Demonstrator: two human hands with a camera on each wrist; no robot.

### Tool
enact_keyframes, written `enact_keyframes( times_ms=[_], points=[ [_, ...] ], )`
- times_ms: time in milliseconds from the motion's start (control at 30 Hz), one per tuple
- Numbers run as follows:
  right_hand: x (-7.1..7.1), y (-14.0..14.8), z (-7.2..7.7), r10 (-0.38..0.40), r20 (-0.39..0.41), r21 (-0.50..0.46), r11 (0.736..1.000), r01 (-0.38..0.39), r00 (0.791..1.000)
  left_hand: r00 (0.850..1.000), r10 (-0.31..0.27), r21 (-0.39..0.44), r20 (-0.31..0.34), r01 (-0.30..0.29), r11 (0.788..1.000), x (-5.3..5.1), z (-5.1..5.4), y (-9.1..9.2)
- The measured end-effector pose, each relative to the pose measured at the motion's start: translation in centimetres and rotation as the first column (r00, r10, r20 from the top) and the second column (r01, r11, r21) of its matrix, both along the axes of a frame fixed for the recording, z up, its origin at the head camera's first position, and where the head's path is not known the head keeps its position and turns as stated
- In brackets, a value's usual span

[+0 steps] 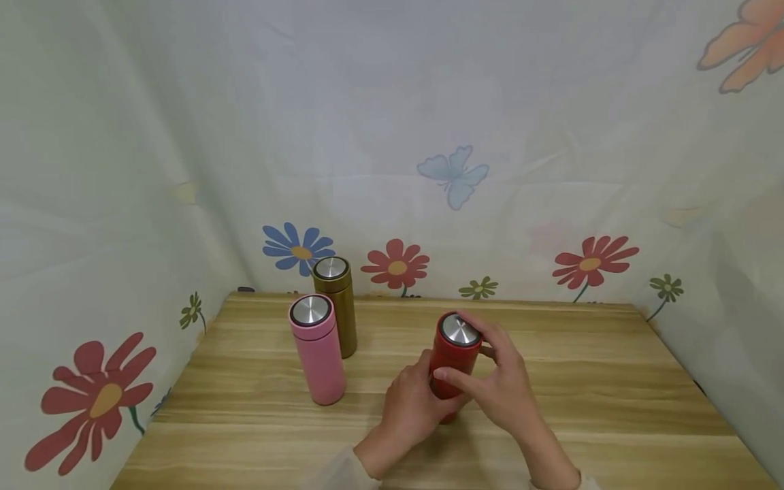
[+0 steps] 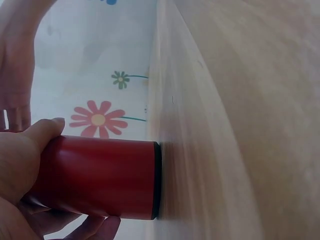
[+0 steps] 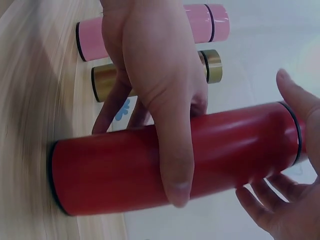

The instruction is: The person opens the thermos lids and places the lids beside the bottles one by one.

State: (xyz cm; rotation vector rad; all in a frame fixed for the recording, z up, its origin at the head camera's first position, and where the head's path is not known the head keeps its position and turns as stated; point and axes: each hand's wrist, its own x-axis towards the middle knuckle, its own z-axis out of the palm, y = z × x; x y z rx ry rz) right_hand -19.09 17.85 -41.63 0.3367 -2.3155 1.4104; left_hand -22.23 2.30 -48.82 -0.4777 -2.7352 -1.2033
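A red thermos flask with a silver-topped lid stands at the tabletop's middle right, its dark base meeting the wood in the left wrist view. My left hand grips the body, thumb on one side and fingers on the other, as the right wrist view shows. Around the lid end is my right hand, its fingers spread. In the right wrist view its thumb is extended and apart from the flask, while its other fingertips lie beside the upper body. Whether the palm touches the lid cannot be seen.
To the left a pink thermos flask stands upright, with a gold one just behind it. The wood-grain tabletop meets a pale curtain printed with flowers and butterflies at the back and sides.
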Motion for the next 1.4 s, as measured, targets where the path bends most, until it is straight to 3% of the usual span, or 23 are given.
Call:
enact_keyframes(
  times_ms=[267, 567, 833, 1100, 1400],
  points=[
    [0.0, -1.4, 0.4, -0.142, -0.053, 0.0, 0.99, 0.142, 0.988, 1.0, 0.007, -0.028, 0.01, -0.006, 1.0, 0.2, 0.3, 0.1],
    [0.1, -2.6, 1.1, -0.247, -0.101, 0.054, 0.966, 0.253, 0.964, 0.999, -0.002, -0.034, 0.047, 0.004, 0.999, 0.1, 0.6, 0.1],
    [0.4, -2.8, 1.2, -0.278, -0.099, 0.057, 0.957, 0.284, 0.955, 1.0, -0.015, -0.036, 0.025, 0.016, 0.999, 0.0, 0.4, 0.0],
    [0.6, -2.9, 1.3, -0.27, -0.094, 0.024, 0.962, 0.274, 0.958, 0.999, -0.012, -0.028, 0.052, 0.013, 1.0, -0.1, 0.4, -0.1],
    [0.6, -2.9, 1.1, -0.269, -0.13, 0.022, 0.961, 0.274, 0.954, 1.0, -0.023, -0.027, 0.021, 0.024, 0.999, -0.2, 0.1, -0.3]
  ],
)
